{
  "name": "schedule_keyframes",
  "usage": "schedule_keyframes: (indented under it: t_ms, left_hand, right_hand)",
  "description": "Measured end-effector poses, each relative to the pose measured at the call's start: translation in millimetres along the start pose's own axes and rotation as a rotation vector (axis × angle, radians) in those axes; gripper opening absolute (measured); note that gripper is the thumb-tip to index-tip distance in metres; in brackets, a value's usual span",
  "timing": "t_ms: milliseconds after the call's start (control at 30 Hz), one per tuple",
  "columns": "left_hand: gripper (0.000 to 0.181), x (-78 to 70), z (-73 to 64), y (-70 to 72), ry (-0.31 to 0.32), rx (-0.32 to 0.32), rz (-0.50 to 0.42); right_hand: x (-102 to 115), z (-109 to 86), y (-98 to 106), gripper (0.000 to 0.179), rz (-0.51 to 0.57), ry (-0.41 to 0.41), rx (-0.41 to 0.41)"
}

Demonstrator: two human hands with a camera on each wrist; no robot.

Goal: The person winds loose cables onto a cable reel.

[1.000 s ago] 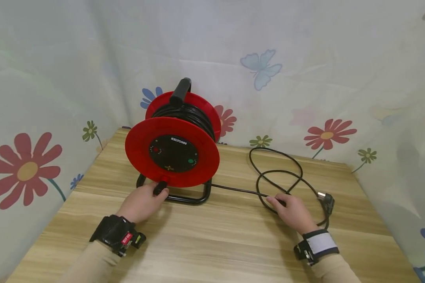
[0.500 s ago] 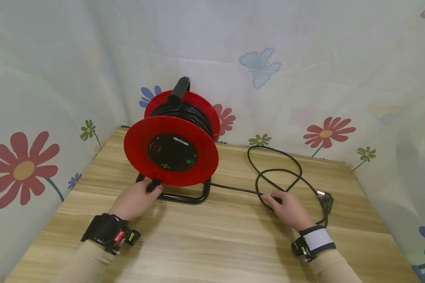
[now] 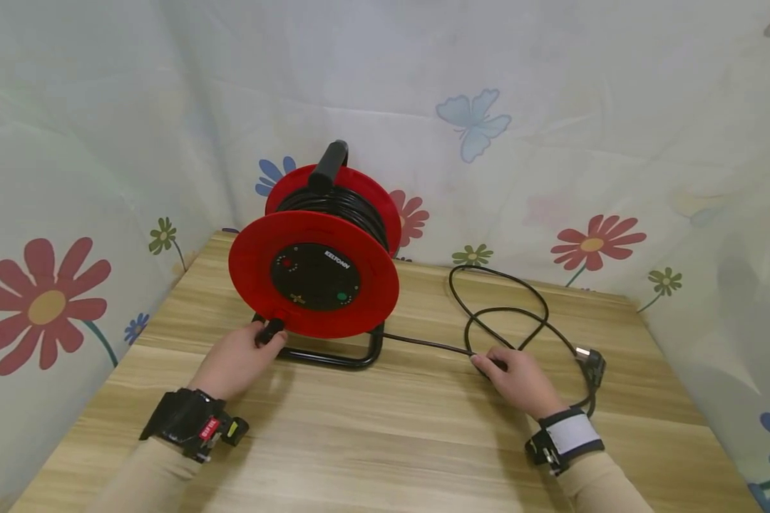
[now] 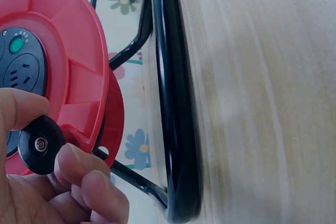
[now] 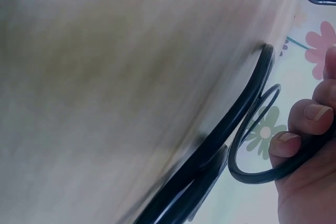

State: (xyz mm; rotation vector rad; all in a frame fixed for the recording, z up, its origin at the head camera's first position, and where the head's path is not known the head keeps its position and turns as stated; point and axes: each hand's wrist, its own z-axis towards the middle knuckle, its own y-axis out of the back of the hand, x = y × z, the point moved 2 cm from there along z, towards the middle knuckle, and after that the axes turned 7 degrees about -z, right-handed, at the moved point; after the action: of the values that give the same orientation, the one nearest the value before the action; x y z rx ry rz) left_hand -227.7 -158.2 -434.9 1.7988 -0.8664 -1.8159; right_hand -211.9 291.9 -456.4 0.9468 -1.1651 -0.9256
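A red cable reel [image 3: 314,274] with black cable wound on its drum stands on a black tube frame [image 3: 334,362]. My left hand [image 3: 234,363] pinches the reel's black crank knob [image 3: 270,332], low on the front disc; in the left wrist view the thumb and fingers close around the knob [image 4: 41,145]. Out to the right, my right hand [image 3: 520,381] grips the black cable [image 3: 423,342] that runs from the reel. The right wrist view shows fingers [image 5: 310,116] curled round the cable [image 5: 257,177]. Past that hand, the cable lies in loose loops ending in a black plug [image 3: 592,365].
Everything stands on a wood-grain table [image 3: 385,442]. A pale curtain [image 3: 584,128] printed with flowers and a butterfly hangs close behind and at both sides. The reel's black carrying handle [image 3: 329,167] sticks up over the drum.
My left hand has moved the knob a little to the left and up, and the reel's front disc has turned clockwise. The right hand has shifted slightly left with the cable.
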Motion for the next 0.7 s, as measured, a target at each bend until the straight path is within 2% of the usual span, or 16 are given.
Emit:
schedule_keyframes:
  t_ms: [700]
  left_hand:
    - [0.047,4.8,-0.4,-1.4,-0.066,-0.084,-0.04]
  right_hand:
    - [-2.0,1.4,-3.2,0.046,-0.008,-0.033,0.028]
